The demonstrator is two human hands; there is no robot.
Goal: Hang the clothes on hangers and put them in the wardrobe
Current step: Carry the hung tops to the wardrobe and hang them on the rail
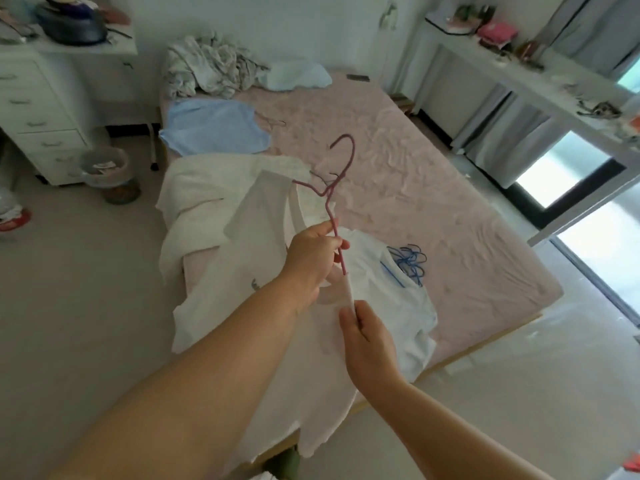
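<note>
My left hand (311,261) grips the arm of a pink wire hanger (341,171), whose hook points up over the bed. A white shirt (263,271) hangs from the hanger and drapes down in front of me. My right hand (369,344) pinches the shirt's fabric around the hanger's lower end. Under it another white garment (391,278) lies on the pink bed (433,188), beside a bunch of blue hangers (410,259). A cream garment (207,188) and a light blue garment (214,128) lie further up the bed. No wardrobe is in view.
A crumpled blanket (207,67) and a pale pillow (298,76) lie at the head of the bed. A white drawer unit (38,112) and a waste bin (104,168) stand at the left. A long shelf (519,67) with curtains runs along the right wall.
</note>
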